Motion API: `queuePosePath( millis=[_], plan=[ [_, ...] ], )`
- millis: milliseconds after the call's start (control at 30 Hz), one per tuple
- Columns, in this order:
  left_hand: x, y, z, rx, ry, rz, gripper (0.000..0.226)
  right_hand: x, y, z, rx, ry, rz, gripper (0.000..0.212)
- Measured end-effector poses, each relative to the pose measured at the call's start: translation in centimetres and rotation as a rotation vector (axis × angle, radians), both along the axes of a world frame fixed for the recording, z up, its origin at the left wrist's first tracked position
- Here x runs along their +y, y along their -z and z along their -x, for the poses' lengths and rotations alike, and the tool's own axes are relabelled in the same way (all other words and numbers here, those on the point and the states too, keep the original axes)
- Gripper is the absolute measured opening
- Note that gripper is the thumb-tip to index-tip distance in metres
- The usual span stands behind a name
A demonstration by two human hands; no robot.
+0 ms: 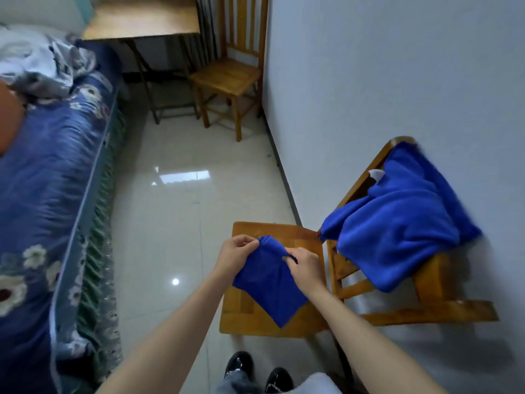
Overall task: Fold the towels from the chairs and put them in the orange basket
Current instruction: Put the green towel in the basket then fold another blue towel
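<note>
Small blue towel [270,282], partly folded, held over seat of near chair [241,317], lower corner hanging toward seat. Left hand [238,251] grip closed, pinching towel's top left edge; right hand [305,265] grip closed, pinching top right edge. Second blue towel [397,223] draped unfolded over same chair's back, by wall. Far chair [227,78] beside wooden bench [142,18]. Bed [42,180] at left; orange object [8,120] on it, cut off by frame edge
</note>
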State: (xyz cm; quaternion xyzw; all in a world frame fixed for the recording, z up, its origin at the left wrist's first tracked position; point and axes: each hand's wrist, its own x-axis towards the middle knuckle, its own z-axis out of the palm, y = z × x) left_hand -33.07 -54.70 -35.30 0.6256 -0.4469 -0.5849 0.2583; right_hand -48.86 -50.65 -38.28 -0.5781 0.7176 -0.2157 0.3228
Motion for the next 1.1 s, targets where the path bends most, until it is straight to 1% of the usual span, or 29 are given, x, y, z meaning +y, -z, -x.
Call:
queuePosePath(
  millis=[100, 200, 267, 367, 433, 500, 533, 600, 700, 733, 800, 833, 900, 933, 1000, 1100],
  plan=[
    [-1.0, -3.7, -0.8, 0.007, -0.032, 0.127, 0.024, -1.3, -3.3, 0.0, 0.073, -0.140, 0.029, 0.027],
    [-1.9, -7.1, -1.4, 0.004, -0.064, 0.247, 0.023, -2.5, -6.8, 0.1, 0.155, -0.207, 0.077, 0.040],
    [-2.9, -8.7, -1.8, -0.002, -0.112, 0.295, 0.017, -3.5, -8.4, 0.6, 0.135, -0.180, 0.147, 0.045],
    [-4.7, -10.6, -2.7, -0.024, -0.232, 0.341, 0.012, -4.0, -10.6, 1.6, 0.077, -0.085, 0.217, 0.042],
    [-6.0, -11.7, -3.4, -0.054, -0.285, 0.348, 0.015, -4.1, -11.7, 2.3, 0.008, 0.004, 0.243, 0.039],
    [-7.2, -12.7, -4.2, -0.140, -0.285, 0.397, 0.023, -4.5, -12.6, 3.2, -0.055, 0.116, 0.291, 0.043],
    [-7.6, -13.3, -4.5, -0.190, -0.256, 0.439, 0.025, -4.7, -13.1, 3.6, -0.084, 0.164, 0.315, 0.046],
    [-8.0, -14.9, -4.9, -0.316, -0.143, 0.547, 0.021, -4.9, -14.0, 4.2, -0.113, 0.222, 0.344, 0.047],
    [-8.2, -17.4, -5.0, -0.499, 0.049, 0.723, 0.020, -5.3, -15.3, 5.1, -0.148, 0.216, 0.312, 0.042],
    [-8.2, -18.3, -4.9, -0.534, 0.093, 0.768, 0.021, -5.4, -15.7, 5.4, -0.165, 0.193, 0.279, 0.038],
    [-8.0, -20.1, -4.7, -0.551, 0.163, 0.831, 0.020, -5.3, -16.5, 6.0, -0.179, 0.131, 0.188, 0.023],
    [-7.9, -20.9, -4.5, -0.540, 0.195, 0.845, 0.020, -5.2, -17.0, 6.1, -0.184, 0.101, 0.146, 0.022],
    [-7.7, -22.5, -4.2, -0.520, 0.271, 0.869, 0.018, -5.2, -18.2, 5.9, -0.199, 0.060, 0.117, 0.037],
    [-7.5, -23.3, -4.0, -0.517, 0.318, 0.883, 0.016, -5.2, -18.9, 5.4, -0.200, 0.027, 0.132, 0.041],
    [-7.2, -24.7, -3.5, -0.537, 0.414, 0.925, 0.017, -5.3, -20.6, 3.7, -0.224, -0.070, 0.209, 0.044],
    [-6.6, -26.7, -2.9, -0.577, 0.528, 0.980, 0.020, -5.7, -23.5, 0.6, -0.283, -0.211, 0.323, 0.055]
  ],
)
